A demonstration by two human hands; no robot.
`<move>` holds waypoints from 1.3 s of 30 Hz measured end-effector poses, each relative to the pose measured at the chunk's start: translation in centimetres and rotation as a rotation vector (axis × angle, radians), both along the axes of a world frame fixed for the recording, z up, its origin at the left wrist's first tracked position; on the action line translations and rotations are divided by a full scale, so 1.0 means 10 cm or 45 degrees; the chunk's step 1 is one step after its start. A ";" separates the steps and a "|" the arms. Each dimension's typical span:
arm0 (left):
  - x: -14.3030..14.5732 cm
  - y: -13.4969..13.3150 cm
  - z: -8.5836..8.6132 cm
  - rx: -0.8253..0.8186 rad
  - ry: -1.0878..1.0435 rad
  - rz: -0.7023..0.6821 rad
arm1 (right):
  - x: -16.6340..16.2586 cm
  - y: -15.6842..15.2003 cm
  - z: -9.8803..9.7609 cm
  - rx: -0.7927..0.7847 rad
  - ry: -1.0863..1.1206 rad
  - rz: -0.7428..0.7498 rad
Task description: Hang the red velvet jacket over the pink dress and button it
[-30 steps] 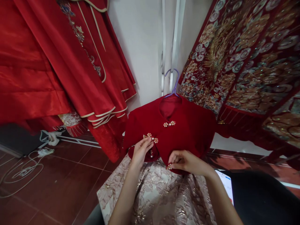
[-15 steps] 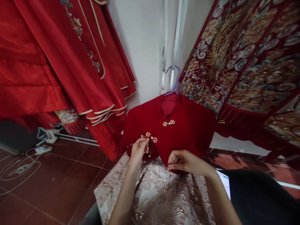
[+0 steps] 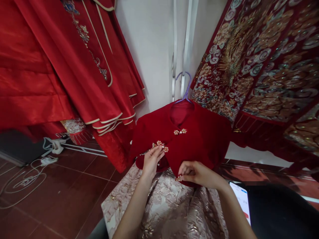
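Head view—forward, down, close.

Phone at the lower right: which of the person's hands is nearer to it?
Right. The right hand pinches the hem of the red jacket, just left of the phone; the left hand is farther left, at the middle clasp.

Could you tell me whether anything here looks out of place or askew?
Nothing looks damaged. The top is fastened at the collar clasp, but its lower front looks undone where the left hand touches and the right hand pinches it. A white cable lies in loose coils on the floor.
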State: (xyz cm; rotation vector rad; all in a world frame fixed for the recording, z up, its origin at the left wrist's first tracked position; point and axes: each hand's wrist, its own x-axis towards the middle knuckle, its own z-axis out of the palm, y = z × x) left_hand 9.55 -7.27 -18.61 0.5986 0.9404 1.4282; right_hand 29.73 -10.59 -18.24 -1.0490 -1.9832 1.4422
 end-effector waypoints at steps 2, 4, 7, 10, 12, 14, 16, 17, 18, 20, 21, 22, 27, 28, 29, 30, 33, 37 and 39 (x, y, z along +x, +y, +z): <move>0.00 -0.01 -0.03 0.010 0.016 0.024 | -0.01 0.01 -0.01 -0.008 -0.006 -0.001; 0.00 -0.01 -0.05 0.014 0.055 0.033 | -0.02 0.02 -0.02 -0.012 -0.006 -0.006; 0.03 0.04 -0.10 0.020 0.107 0.080 | -0.04 0.02 -0.02 -0.006 0.002 -0.009; 0.09 0.06 -0.12 0.059 0.137 0.154 | -0.04 0.01 -0.03 -0.005 -0.004 -0.012; 0.15 0.06 -0.09 0.050 0.196 0.076 | -0.03 0.00 -0.03 -0.016 -0.017 -0.012; 0.20 0.04 0.01 0.076 0.349 -0.115 | 0.00 0.00 -0.04 -0.035 -0.040 0.003; 0.25 0.04 0.16 0.251 0.583 -0.228 | 0.02 0.00 -0.03 -0.047 -0.070 0.020; 0.27 0.05 0.24 0.390 0.725 -0.223 | 0.03 0.00 -0.03 -0.044 -0.084 0.023; 0.29 0.07 0.33 0.541 0.881 -0.181 | 0.04 0.00 -0.02 -0.039 -0.091 0.020; 0.31 0.14 0.50 0.779 1.253 -0.100 | 0.06 -0.02 0.01 -0.032 -0.087 -0.007; 0.33 0.19 0.57 0.861 1.454 -0.084 | 0.08 -0.03 0.02 -0.033 -0.083 -0.028; 0.34 0.23 0.62 0.919 1.646 -0.085 | 0.09 -0.04 0.04 -0.035 -0.082 -0.053; 0.39 0.47 0.79 1.079 2.195 -0.193 | 0.21 -0.07 0.09 -0.009 -0.110 -0.134; 0.39 0.51 0.82 1.124 2.236 -0.216 | 0.24 -0.07 0.09 -0.005 -0.109 -0.143; 0.38 0.55 0.86 1.177 2.262 -0.243 | 0.26 -0.06 0.08 -0.003 -0.107 -0.155; 0.37 0.59 0.90 1.232 2.273 -0.274 | 0.28 -0.06 0.07 -0.004 -0.105 -0.166; 0.35 0.66 0.99 1.363 2.242 -0.382 | 0.32 -0.04 0.05 -0.008 -0.106 -0.185; 0.36 0.70 1.01 1.435 2.138 -0.462 | 0.30 -0.06 0.12 -0.015 -0.082 -0.181; 0.38 0.70 1.00 1.434 2.103 -0.451 | 0.28 -0.11 0.21 -0.016 -0.037 -0.117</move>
